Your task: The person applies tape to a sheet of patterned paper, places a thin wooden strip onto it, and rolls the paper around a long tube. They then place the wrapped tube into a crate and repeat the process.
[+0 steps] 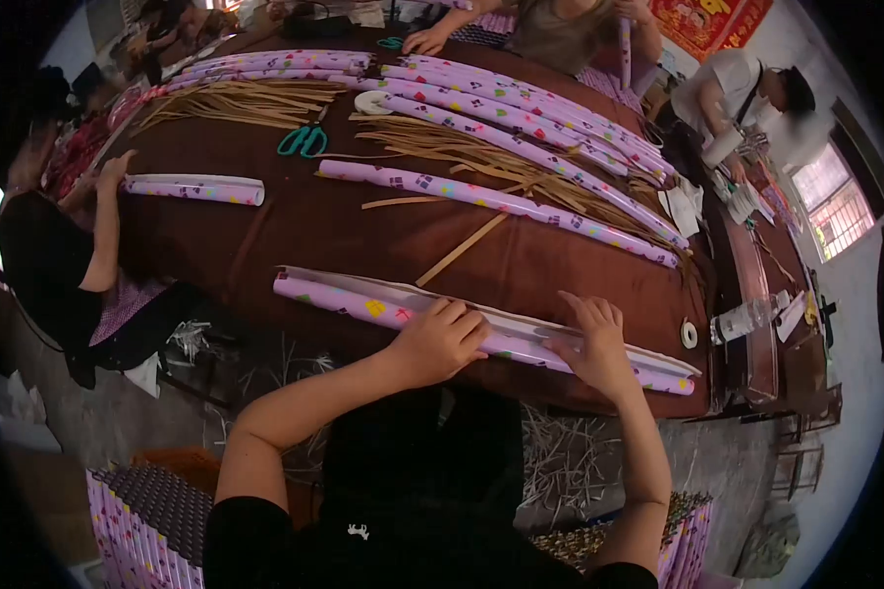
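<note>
A partly rolled sheet of lilac wrapping paper (pixel 363 303) with colourful gift prints lies along the near table edge, its white inner side showing at the far flap. My left hand (pixel 437 342) curls its fingers over the middle of this roll. Further right, my right hand (pixel 597 346) rests against the same roll, thumb low on it and fingers stretched apart above the flap. Beyond them, a finished-looking paper roll (pixel 501 204) lies across the table near loose tan strips (pixel 462 250).
Teal-handled scissors (pixel 303 142), bundled tan strips (pixel 236 103) and stacked rolls (pixel 540 118) lie farther back. A white tape roll (pixel 690 335) is at the right edge. A person at left (pixel 49 236) handles another roll (pixel 196 188). Other people sit opposite and at right.
</note>
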The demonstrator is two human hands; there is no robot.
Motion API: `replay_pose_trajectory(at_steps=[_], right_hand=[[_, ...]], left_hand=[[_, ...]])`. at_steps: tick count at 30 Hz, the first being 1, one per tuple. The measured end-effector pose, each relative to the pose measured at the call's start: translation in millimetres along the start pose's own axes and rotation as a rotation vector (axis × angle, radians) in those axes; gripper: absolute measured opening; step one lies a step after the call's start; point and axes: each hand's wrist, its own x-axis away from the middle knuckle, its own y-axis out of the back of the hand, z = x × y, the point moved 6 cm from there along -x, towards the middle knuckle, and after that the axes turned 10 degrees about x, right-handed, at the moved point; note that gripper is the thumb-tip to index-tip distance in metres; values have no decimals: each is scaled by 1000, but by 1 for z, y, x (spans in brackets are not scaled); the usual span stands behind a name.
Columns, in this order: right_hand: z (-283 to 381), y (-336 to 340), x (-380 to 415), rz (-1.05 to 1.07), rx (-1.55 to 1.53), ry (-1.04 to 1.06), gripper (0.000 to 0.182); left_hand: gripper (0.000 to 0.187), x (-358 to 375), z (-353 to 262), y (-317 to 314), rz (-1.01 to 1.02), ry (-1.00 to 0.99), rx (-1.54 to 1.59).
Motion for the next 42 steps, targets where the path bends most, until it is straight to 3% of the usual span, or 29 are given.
replay_pose_trajectory(at_steps=[2,3,6,10,12,15,19,21,24,25,27,33,42], right_hand=[[-19,-35,13,489,-294,-37,38],[-22,-38,16,449,-374,-87,26],[-14,-32,18,347,-261,32,19],[-8,-16,15,254,-262,57,16],[-9,-20,14,516,-196,21,20],[-10,-22,14,447,-249,70,25],[-10,-28,17,446,-316,125,30],[-8,-25,23,347,-284,136,33],[2,-20,34,384,-145,154,35],[4,-23,40,389,-138,130,35],[12,-18,50,110,-41,185,39],[23,-23,68,39,126,165,51],[16,-37,70,54,67,156,59]], left_hand=[[35,-3,-4,6,-22,29,-17],[35,-3,-7,4,-15,8,-10],[25,-1,-18,1,-2,-19,-332],[25,-2,-26,0,-2,-16,-391],[24,-2,-28,3,-43,-42,-419],[23,-2,-28,1,21,-47,-436],[16,1,-35,1,-46,-79,-455],[23,-4,-41,8,-131,-110,-525],[35,-21,-34,27,-130,-61,-428],[47,-24,-28,23,-58,15,-286],[48,-27,-21,13,50,69,-128],[50,-19,-16,-10,188,35,-66],[61,-18,-8,-16,294,98,1]])
